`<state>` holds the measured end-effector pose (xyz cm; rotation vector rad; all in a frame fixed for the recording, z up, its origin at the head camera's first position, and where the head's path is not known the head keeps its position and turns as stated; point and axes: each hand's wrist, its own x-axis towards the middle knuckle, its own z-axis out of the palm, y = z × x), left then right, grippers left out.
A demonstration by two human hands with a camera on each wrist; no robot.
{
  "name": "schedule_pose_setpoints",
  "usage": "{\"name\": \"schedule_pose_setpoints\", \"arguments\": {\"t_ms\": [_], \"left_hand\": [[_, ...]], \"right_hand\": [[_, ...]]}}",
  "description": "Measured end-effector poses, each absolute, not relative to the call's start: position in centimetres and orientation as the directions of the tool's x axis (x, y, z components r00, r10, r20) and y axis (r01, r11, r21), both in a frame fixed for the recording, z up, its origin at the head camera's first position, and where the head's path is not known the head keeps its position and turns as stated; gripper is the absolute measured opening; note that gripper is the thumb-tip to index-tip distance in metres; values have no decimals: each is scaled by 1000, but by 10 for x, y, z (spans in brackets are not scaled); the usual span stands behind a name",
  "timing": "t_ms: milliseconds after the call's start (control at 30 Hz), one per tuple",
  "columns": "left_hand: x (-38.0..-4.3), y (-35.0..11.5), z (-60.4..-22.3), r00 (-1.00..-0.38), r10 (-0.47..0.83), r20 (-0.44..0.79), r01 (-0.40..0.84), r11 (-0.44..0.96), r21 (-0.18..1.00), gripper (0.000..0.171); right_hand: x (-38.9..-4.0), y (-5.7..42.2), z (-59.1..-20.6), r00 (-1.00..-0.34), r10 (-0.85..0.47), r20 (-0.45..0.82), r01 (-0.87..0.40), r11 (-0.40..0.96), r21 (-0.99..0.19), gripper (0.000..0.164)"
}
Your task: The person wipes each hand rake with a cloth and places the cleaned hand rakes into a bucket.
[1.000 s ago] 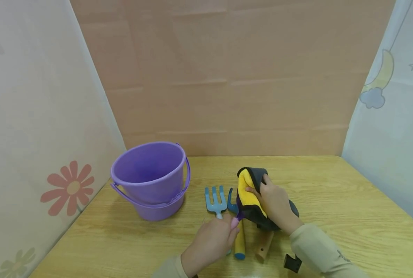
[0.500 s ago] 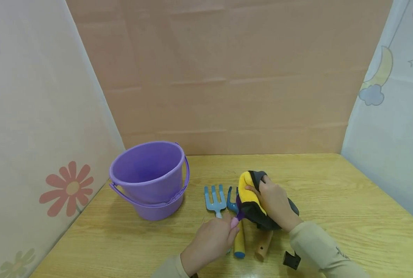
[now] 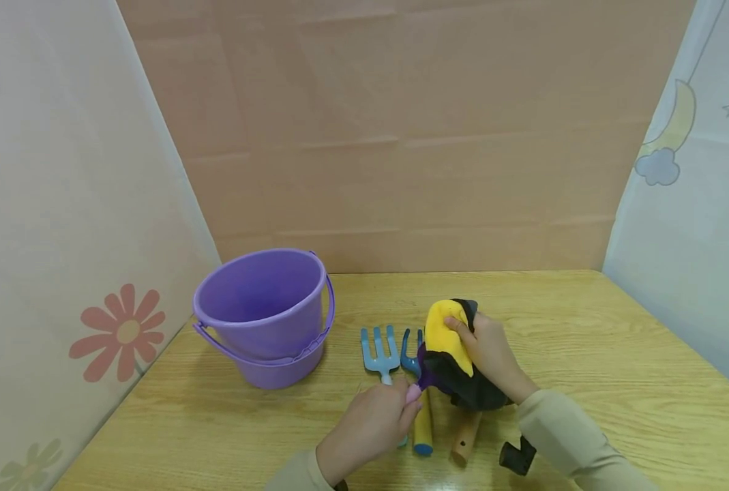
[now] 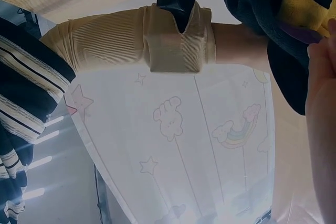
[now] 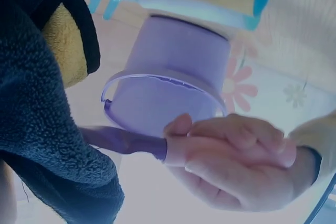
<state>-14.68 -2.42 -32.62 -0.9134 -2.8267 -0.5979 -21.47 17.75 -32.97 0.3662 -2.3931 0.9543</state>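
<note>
My left hand [image 3: 370, 423] grips the pink handle of a purple garden trowel [image 3: 413, 393], also seen in the right wrist view as a purple neck [image 5: 123, 141]. Most of the trowel's head is hidden behind a yellow and dark grey cloth [image 3: 445, 337]. My right hand [image 3: 489, 351] holds this cloth against the head, thumb on the yellow side and the other fingers out of sight behind it. In the left wrist view, the cloth [image 4: 252, 3] hangs in folds beside the left hand [image 4: 321, 87].
A purple bucket [image 3: 278, 344] stands at the left with its handle down. Under the hands lie a light blue garden fork [image 3: 380, 354], a blue-pronged tool with a yellow handle [image 3: 423, 429], a wooden handle [image 3: 465, 440] and a dark angular piece [image 3: 516, 457].
The right hand has shifted slightly to the right and turned, showing more of its thumb on the yellow side; the cloth has bunched with it. The left hand stays almost still.
</note>
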Motion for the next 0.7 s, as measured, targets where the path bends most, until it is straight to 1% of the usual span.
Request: {"name": "schedule_pose_setpoints", "arguments": {"t_ms": [67,200,433,700], "left_hand": [[-146,-24,-326,-814,538,218,581,741,338,22],[-146,-24,-324,-820,536,201,571,739,358,22],[-145,-25,-324,-824,533,191,564,742,363,22],[-148,-27,-325,-828,534,173,558,751,352,23]], "right_hand": [[-215,179,-330,-837,-24,546,-411,687,-599,29],[-216,180,-330,-867,36,497,-359,647,-673,31],[-216,180,-331,-895,96,436,-303,587,-751,33],[-215,180,-329,-926,178,333,-237,411,-880,31]]}}
